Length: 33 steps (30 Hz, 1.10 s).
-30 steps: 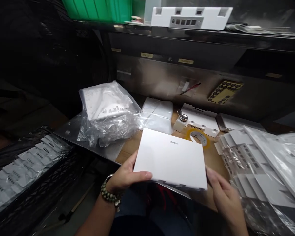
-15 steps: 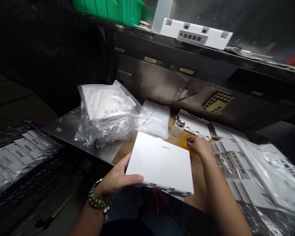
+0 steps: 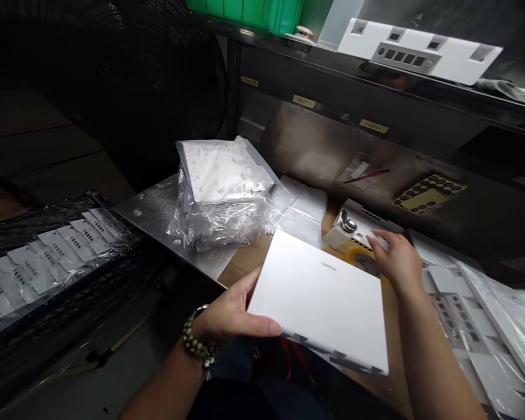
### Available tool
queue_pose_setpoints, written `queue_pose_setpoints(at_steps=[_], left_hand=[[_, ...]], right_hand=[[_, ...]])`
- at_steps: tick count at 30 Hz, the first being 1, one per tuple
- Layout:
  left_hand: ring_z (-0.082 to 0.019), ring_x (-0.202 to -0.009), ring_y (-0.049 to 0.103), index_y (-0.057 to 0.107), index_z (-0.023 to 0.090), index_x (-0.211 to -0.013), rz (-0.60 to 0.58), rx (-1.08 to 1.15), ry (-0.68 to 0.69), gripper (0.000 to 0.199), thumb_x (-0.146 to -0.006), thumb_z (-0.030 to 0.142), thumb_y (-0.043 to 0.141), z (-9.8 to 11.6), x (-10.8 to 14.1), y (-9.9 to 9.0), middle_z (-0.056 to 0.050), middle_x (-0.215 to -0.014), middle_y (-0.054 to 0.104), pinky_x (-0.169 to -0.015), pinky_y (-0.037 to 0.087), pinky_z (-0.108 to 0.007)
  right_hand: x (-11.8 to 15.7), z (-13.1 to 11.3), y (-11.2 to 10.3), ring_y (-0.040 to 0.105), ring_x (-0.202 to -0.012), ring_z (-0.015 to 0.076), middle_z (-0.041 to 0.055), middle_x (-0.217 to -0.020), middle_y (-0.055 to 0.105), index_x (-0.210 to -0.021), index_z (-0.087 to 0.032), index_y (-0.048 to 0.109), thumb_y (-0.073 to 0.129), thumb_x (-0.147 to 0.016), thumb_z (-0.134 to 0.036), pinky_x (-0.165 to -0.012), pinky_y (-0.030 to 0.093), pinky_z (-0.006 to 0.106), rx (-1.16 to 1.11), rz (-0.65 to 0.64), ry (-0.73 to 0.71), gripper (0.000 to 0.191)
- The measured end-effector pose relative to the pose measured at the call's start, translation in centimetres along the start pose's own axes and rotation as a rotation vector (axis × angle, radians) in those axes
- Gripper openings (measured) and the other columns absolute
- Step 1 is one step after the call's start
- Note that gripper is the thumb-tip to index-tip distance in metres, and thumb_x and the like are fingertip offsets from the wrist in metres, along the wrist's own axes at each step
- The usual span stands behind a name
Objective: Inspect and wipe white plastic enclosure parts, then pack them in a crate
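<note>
White cover (image 3: 319, 300): tilted above the front edge of the worktop (image 3: 157, 201), "HUAWEI" upside down.
Left hand (image 3: 240, 315): grip closed on the cover's left corner, thumb on top.
Right hand (image 3: 396, 259): fingers bent beside the yellow tape roll (image 3: 367, 261); whether the grip holds anything cannot be told.
Plastic-wrapped stack (image 3: 223, 186): on the worktop, left of the cover.

Dim surroundings, glare on plastic (slightly blurred edges)
</note>
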State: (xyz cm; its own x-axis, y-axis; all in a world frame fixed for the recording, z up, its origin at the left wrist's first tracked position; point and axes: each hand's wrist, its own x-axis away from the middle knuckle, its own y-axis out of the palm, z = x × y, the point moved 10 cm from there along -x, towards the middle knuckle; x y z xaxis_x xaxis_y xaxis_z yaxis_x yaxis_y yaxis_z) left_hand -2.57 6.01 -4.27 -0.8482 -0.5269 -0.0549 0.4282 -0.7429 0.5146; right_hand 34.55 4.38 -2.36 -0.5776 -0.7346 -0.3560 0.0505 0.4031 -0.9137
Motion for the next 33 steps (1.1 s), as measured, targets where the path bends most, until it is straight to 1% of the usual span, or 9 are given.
queue_pose_setpoints(at_steps=[3, 6, 9, 14, 18, 24, 29, 33], left_hand=[[-0.030, -0.112, 0.067, 0.054, 0.023, -0.144, 0.027, -0.034, -0.010, 0.081, -0.070, 0.020, 0.087, -0.3, 0.1, -0.4, -0.010, -0.129, 0.070, -0.094, 0.052, -0.036], [-0.030, -0.111, 0.067, 0.054, 0.023, -0.144, 0.056, -0.091, -0.028, 0.077, -0.074, 0.023, 0.085, -0.5, 0.2, -0.8, -0.010, -0.125, 0.072, -0.092, 0.052, -0.034], [-0.027, -0.111, 0.067, 0.054, 0.024, -0.145, 0.067, -0.111, -0.053, 0.075, -0.076, 0.024, 0.084, -0.7, 0.2, -1.0, -0.008, -0.126, 0.072, -0.093, 0.052, -0.032], [-0.027, -0.112, 0.067, 0.055, 0.026, -0.143, 0.073, -0.084, -0.059, 0.072, -0.077, 0.024, 0.083, -0.7, 0.3, -0.6, -0.007, -0.132, 0.069, -0.093, 0.052, -0.031], [-0.028, -0.115, 0.066, 0.055, 0.025, -0.142, 0.085, -0.048, -0.042, 0.073, -0.075, 0.022, 0.084, -0.6, 0.3, -0.3, -0.008, -0.133, 0.068, -0.094, 0.052, -0.032], [-0.026, -0.116, 0.066, 0.051, 0.026, -0.144, 0.033, -0.021, -0.019, 0.076, -0.076, 0.019, 0.084, -0.8, 0.1, 0.7, -0.007, -0.132, 0.069, -0.096, 0.051, -0.031], [-0.026, -0.119, 0.064, 0.053, 0.025, -0.141, 0.062, -0.029, -0.010, 0.070, -0.077, 0.020, 0.083, -1.2, 0.4, 1.0, -0.006, -0.131, 0.069, -0.099, 0.051, -0.031], [-0.027, -0.118, 0.064, 0.048, 0.023, -0.146, 0.077, -0.027, -0.013, 0.077, -0.077, 0.020, 0.083, -1.3, 0.6, 1.1, -0.008, -0.131, 0.068, -0.098, 0.051, -0.032]], right_hand=[[-1.5, -1.5, -1.1, 0.064, -0.111, 0.0295, 0.0113, -0.123, 0.070, -0.124, -0.020, 0.068, 0.049, -0.093, -0.045, -0.089, 0.046, 0.037, -0.012, 0.049, -0.053, 0.045], [-2.7, -3.1, -1.5, 0.065, -0.104, 0.0250, 0.0076, -0.117, 0.072, -0.116, -0.022, 0.073, 0.051, -0.094, -0.042, -0.086, 0.046, 0.033, 0.007, 0.047, -0.106, 0.038], [-3.5, -4.6, -1.4, 0.065, -0.097, 0.0212, 0.0051, -0.117, 0.070, -0.109, -0.024, 0.076, 0.053, -0.094, -0.039, -0.080, 0.046, 0.031, 0.048, 0.025, -0.157, 0.031], [-4.2, -6.4, -0.3, 0.064, -0.087, 0.0200, 0.0074, -0.116, 0.067, -0.100, -0.024, 0.079, 0.055, -0.092, -0.031, -0.071, 0.044, 0.031, 0.142, -0.035, -0.197, 0.027], [-4.1, -7.2, 0.4, 0.062, -0.086, 0.0206, 0.0087, -0.116, 0.067, -0.099, -0.024, 0.080, 0.053, -0.093, -0.029, -0.065, 0.041, 0.031, 0.214, -0.068, -0.230, 0.028], [-3.8, -8.1, 0.3, 0.061, -0.093, 0.0221, 0.0115, -0.114, 0.067, -0.094, -0.021, 0.080, 0.048, -0.094, -0.022, -0.064, 0.037, 0.030, 0.279, -0.084, -0.291, 0.032], [-4.0, -7.9, 0.0, 0.061, -0.090, 0.0220, 0.0092, -0.118, 0.067, -0.098, -0.022, 0.079, 0.050, -0.095, -0.027, -0.060, 0.032, 0.031, 0.264, -0.067, -0.272, 0.030], [-3.8, -7.8, -0.3, 0.062, -0.093, 0.0226, 0.0086, -0.119, 0.068, -0.096, -0.023, 0.079, 0.051, -0.095, -0.029, -0.061, 0.034, 0.031, 0.209, -0.055, -0.259, 0.028]])
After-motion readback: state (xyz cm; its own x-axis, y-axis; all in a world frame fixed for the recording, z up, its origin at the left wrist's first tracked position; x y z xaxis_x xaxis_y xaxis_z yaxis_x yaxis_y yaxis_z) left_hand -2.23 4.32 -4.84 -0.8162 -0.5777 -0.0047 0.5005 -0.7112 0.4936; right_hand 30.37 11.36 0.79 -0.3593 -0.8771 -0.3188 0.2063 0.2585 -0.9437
